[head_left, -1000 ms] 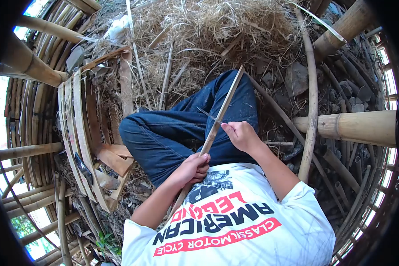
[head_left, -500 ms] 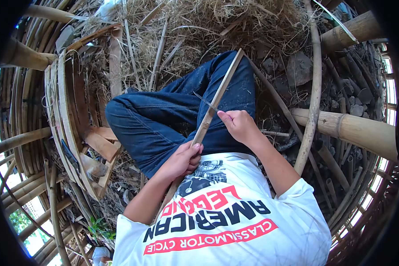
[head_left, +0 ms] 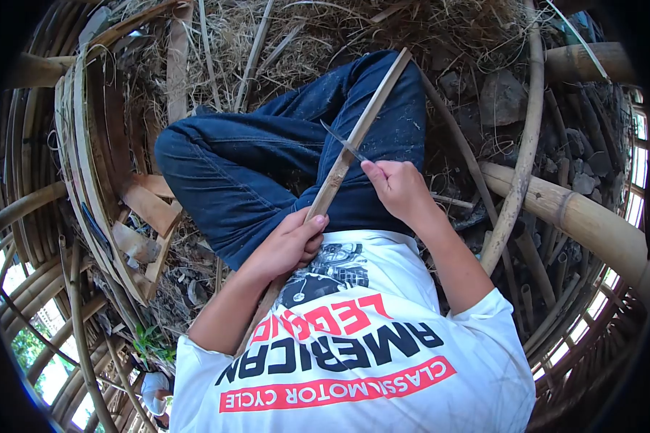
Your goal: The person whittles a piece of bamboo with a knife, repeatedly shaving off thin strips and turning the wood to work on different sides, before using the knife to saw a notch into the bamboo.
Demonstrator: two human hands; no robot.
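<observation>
A long pale bamboo strip [head_left: 372, 110] runs slantwise across my lap, its far end over the dark blue jeans [head_left: 231, 162] at my knee. My left hand [head_left: 291, 242] is wrapped around the strip's near part, close to my belly. The strip's tail passes under my left forearm. In my right hand [head_left: 399, 189] is a knife, its handle hidden in the closed fingers. The thin curved knife blade [head_left: 341, 139] lies across the strip, touching it, with the tip pointing up and left.
Split bamboo slats [head_left: 87, 173] stand in a bundle at the left. Dry shavings [head_left: 318, 43] cover the ground ahead. At the right are a thick bamboo pole [head_left: 563, 206], a thinner curved pole [head_left: 521, 144] and grey rocks [head_left: 503, 97]. Part of another person [head_left: 155, 393] shows at lower left.
The view has shifted slightly, so the surroundings sit a little differently. Both hands keep their grips, and the blade stays across the strip at nearly the same place.
</observation>
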